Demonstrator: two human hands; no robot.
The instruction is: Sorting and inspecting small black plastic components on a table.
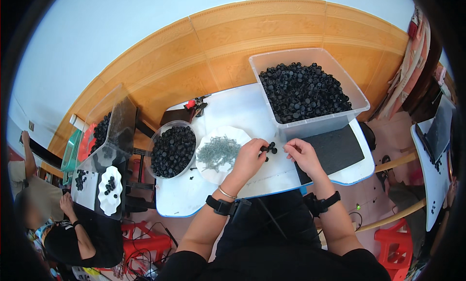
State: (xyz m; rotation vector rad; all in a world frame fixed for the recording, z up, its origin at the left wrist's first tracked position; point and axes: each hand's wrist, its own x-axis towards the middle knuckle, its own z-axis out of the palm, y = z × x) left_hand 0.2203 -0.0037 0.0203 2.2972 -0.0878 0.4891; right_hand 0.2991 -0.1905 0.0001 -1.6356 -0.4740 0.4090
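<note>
My left hand [249,158] is closed at the fingertips on small round black caps [272,148], a few of which cluster at its thumb and forefinger over the white table. Just to the right, my right hand [305,157] is held in a pinch; whatever lies between its fingertips is too small to make out. Beside my left hand stands a white scalloped plate [208,175] heaped with thin greenish-grey pieces [219,151]. Left of it is a round clear tub [151,168] filled with black caps [172,151].
A large clear bin [310,129] of black caps stands at the back right, a dark mat [335,152] in front of it. Dark tools [199,106] lie at the back left of the white table [179,201]. Another person [80,237] sits left; red stools [395,247] stand below.
</note>
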